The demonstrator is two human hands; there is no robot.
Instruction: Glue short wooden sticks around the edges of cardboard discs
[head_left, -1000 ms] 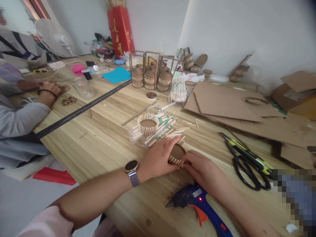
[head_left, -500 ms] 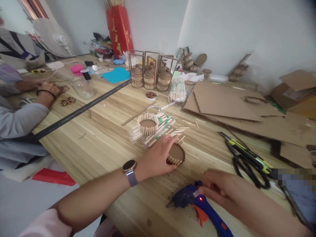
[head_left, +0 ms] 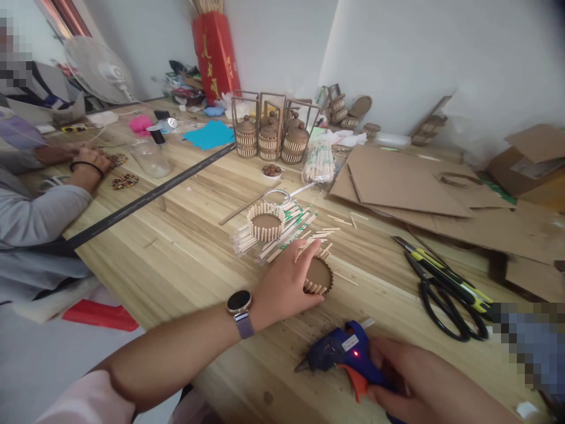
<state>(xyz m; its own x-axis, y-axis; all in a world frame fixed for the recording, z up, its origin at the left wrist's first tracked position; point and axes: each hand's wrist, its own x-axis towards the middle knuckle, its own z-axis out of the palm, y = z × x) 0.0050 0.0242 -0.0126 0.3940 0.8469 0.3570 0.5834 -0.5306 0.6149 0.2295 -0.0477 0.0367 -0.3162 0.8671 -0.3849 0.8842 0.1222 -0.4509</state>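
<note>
A round brown cardboard base (head_left: 320,274) with short wooden sticks along part of its edge lies on the table. My left hand (head_left: 282,285) is at its left side, thumb and fingers spread around the rim. At the lower right, my right hand (head_left: 410,371) is wrapped round the handle of a blue glue gun (head_left: 344,347) with an orange trigger and a lit red light. The gun's nozzle points left, low over the table. A second base ringed with upright sticks (head_left: 266,222) stands on wrapped chopsticks (head_left: 300,221) beyond my left hand.
Black scissors (head_left: 445,306) and a yellow-black cutter (head_left: 454,277) lie at right, near cardboard sheets (head_left: 410,182). Small lidded baskets (head_left: 270,141) and a bowl of brown balls (head_left: 271,171) stand behind. A co-worker's hands (head_left: 83,159) hold beads at left, near a jar (head_left: 152,159).
My right hand has moved down the glue gun and closed round its handle. The fingers of my left hand have spread slightly at the base.
</note>
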